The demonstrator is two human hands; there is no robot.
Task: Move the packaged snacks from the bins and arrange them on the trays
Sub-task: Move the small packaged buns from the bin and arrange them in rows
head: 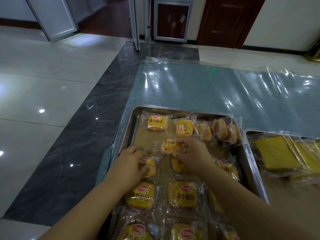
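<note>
A steel tray (129,129) lined with brown paper holds several small yellow bread packets in clear wrap. My left hand (129,161) lies on one packet (149,166) at the tray's left side, fingers curled over it. My right hand (192,153) pinches another bread packet (168,146) near the tray's middle, with a further packet partly hidden under its palm. Two labelled packets (156,122) lie at the far end, and a pair of brown rolls in wrap (220,129) lie at the far right corner. More packets (187,195) fill the near rows.
A second tray (249,133) to the right carries yellow cake slices (277,152) in wrap. Both trays rest on a table under clear plastic sheeting (207,87). The table's left edge drops to a dark marble floor strip (83,135). Doors stand at the back.
</note>
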